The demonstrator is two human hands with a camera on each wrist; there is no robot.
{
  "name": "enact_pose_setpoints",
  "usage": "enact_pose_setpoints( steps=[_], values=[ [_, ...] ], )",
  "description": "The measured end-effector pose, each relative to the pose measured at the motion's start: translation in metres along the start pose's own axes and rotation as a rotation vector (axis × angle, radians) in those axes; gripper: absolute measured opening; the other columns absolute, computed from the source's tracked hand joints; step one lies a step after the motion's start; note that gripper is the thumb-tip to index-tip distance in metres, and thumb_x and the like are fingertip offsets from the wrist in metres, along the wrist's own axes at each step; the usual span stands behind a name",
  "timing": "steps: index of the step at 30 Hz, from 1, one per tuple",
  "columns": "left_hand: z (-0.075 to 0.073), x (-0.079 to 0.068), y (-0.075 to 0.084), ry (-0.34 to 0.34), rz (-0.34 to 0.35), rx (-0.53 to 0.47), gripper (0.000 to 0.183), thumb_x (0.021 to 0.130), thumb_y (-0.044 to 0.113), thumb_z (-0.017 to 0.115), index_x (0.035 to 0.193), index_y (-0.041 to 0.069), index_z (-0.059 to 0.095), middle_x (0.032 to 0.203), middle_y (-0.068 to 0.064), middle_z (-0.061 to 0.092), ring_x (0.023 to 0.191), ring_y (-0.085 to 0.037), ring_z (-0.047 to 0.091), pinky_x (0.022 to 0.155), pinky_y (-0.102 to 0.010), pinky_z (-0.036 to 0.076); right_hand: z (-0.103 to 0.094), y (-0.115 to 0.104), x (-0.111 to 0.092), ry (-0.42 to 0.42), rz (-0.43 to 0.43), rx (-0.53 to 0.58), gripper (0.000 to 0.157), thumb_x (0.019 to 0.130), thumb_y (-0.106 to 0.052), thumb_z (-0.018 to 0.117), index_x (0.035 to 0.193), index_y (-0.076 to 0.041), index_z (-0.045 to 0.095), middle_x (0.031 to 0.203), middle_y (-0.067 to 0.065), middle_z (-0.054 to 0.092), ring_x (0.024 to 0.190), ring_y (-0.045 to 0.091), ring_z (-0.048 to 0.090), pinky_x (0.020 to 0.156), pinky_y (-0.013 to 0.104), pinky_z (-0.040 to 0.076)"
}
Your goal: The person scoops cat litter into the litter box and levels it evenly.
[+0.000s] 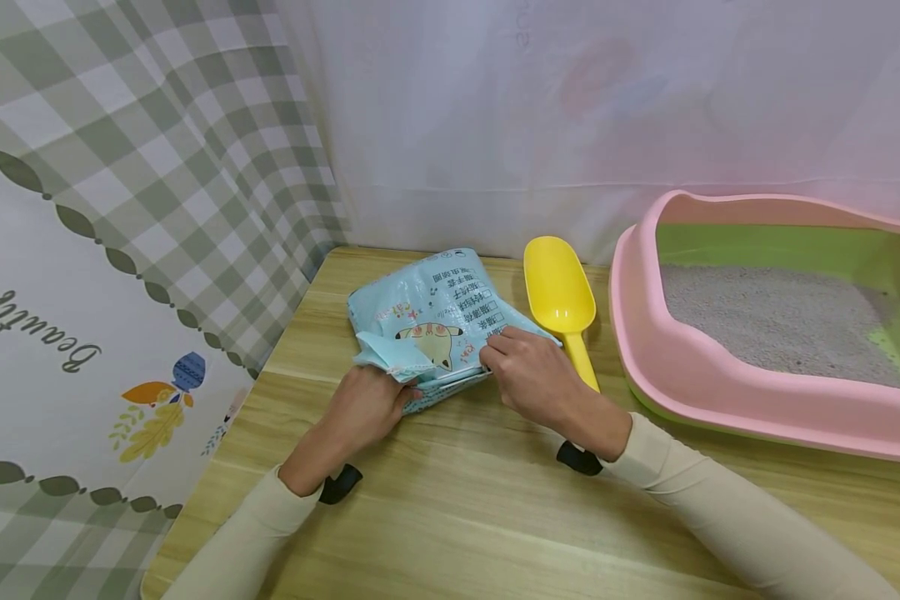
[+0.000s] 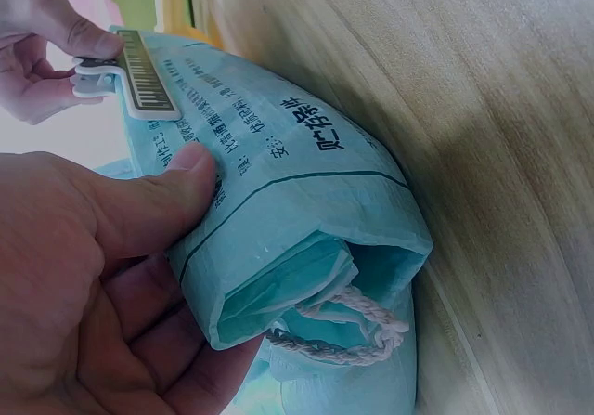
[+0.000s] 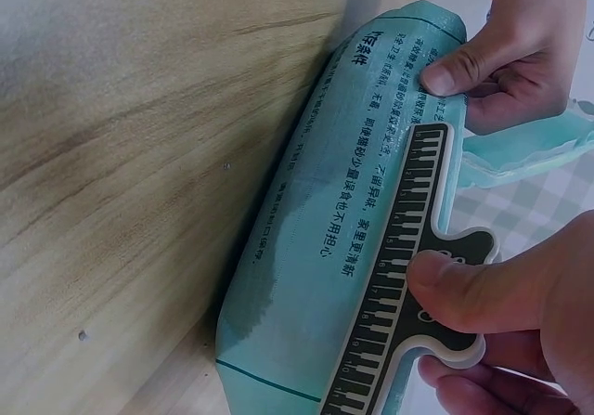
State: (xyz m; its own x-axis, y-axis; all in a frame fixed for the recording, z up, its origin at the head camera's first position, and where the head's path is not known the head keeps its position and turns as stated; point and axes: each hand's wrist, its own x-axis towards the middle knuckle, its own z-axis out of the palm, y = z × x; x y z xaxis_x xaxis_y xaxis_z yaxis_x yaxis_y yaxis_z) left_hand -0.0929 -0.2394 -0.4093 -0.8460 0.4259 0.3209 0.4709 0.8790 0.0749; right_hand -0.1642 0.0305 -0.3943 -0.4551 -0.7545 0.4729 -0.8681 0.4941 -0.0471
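A light blue printed plastic bag (image 1: 427, 292) lies on the wooden table, its near edge folded over. My left hand (image 1: 363, 408) pinches the folded edge at its left end, thumb on the printed side and fingers beneath. From the open fold at that end a braided cord loop (image 2: 320, 350) sticks out, as the left wrist view shows. My right hand (image 1: 536, 371) pinches the handle of a flat bag clip (image 3: 388, 276) with a piano-key pattern, thumb on top and fingers under it. The clip lies along the bag's folded edge; in the head view the hand hides it.
Just right of the bag lies a yellow scoop (image 1: 558, 283), its handle partly behind my right forearm. Farther right stands a pink and green litter box (image 1: 637, 333) with grey litter (image 1: 765, 317) in it. A white curtain (image 1: 457, 125) hangs behind the table, a checkered cloth (image 1: 195, 100) at the left.
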Motion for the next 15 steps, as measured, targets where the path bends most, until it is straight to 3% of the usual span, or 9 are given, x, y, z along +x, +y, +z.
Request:
enact_pose_setpoints(
  steps=[15],
  values=[
    [-0.0008, 0.0004, 0.0009, -0.011, -0.013, -0.003, 0.033, 0.089, 0.017, 0.093, 0.109, -0.004, 0.076, 0.105, -0.018, 0.076, 0.098, -0.039, 0.073, 0.078, -0.053, 0.061, -0.0003, -0.0010, -0.0014, 0.010, 0.011, -0.006, 0.005, 0.093, 0.001, 0.082, 0.094, -0.004, 0.080, 0.089, 0.006, 0.077, 0.077, 0.022, 0.061, 0.070, 0.029, 0.053]
  ],
)
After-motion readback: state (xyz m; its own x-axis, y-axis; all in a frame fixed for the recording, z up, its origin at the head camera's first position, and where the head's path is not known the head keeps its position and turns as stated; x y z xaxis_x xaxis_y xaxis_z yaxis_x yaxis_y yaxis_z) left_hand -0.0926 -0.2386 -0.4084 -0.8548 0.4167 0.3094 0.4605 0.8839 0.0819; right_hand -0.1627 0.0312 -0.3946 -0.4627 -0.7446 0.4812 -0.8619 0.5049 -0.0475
